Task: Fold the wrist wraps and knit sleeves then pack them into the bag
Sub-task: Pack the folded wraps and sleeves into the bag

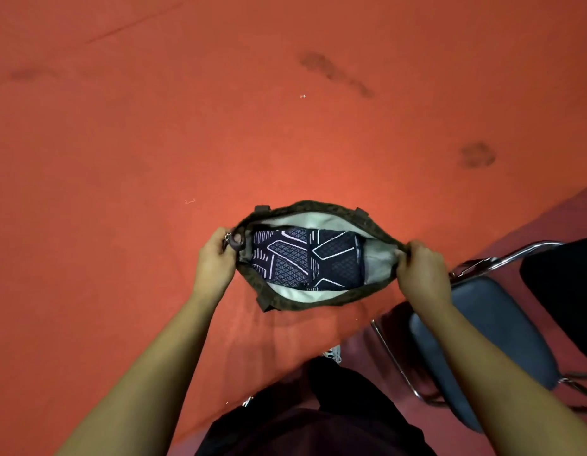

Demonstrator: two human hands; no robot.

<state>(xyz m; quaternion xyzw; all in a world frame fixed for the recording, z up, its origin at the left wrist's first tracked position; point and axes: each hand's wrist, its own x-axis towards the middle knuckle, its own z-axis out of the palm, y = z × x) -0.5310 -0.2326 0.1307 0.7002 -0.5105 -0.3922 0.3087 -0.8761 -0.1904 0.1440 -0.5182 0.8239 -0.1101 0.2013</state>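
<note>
Likely a hall or meeting room: red felt-covered table [285, 126], chrome-framed padded chair [509, 340] beside it.

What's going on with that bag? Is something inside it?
A person is holding a dark bag open on a red surface. The left hand grips one end of the bag's mouth and the right hand grips the other, spreading it wide. Inside, against the pale lining, lies folded dark fabric with a white pattern. A chair stands off to the right.
</note>
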